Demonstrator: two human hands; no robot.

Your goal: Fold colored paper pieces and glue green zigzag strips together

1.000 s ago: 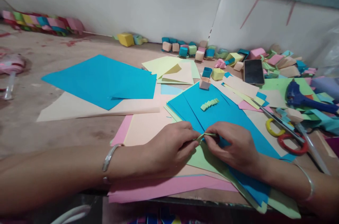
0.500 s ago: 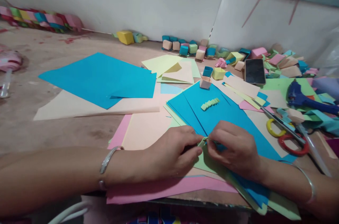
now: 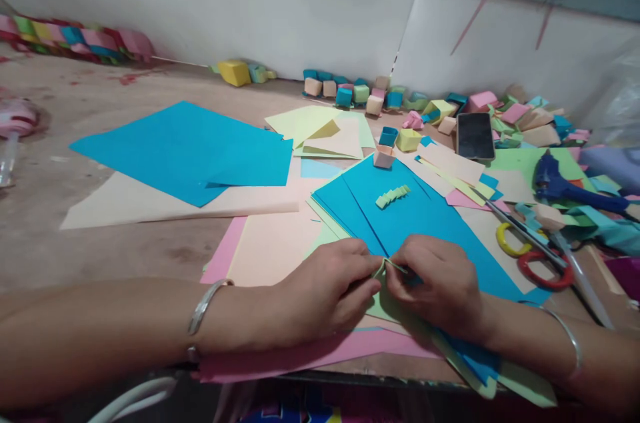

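Between the fingertips of my two hands is a thin light-green paper strip (image 3: 384, 264), bent at a fold. My left hand (image 3: 340, 286) pinches its left part with thumb and forefinger. From the other side my right hand (image 3: 434, 276) pinches it, fingers curled, and a short end sticks out over those fingers. Both hands are just above blue paper sheets (image 3: 425, 223) and green paper near the table's front edge. On the blue paper lies a small zigzag-folded light-green strip (image 3: 393, 197). Small folded paper boxes in peach (image 3: 384, 157), yellow (image 3: 409, 140) and blue (image 3: 389, 136) stand behind it.
A large blue sheet (image 3: 185, 149) lies to the left over peach paper. Scissors (image 3: 543, 269), a blue glue gun (image 3: 555, 179) and a phone (image 3: 475, 136) lie to the right. Several paper cubes (image 3: 344, 97) line the wall. A pink glue gun (image 3: 17, 117) is at far left.
The fold in the green strip shows more clearly now, with one end rising over my right fingers. My right hand has shifted slightly left; the view has moved a little.
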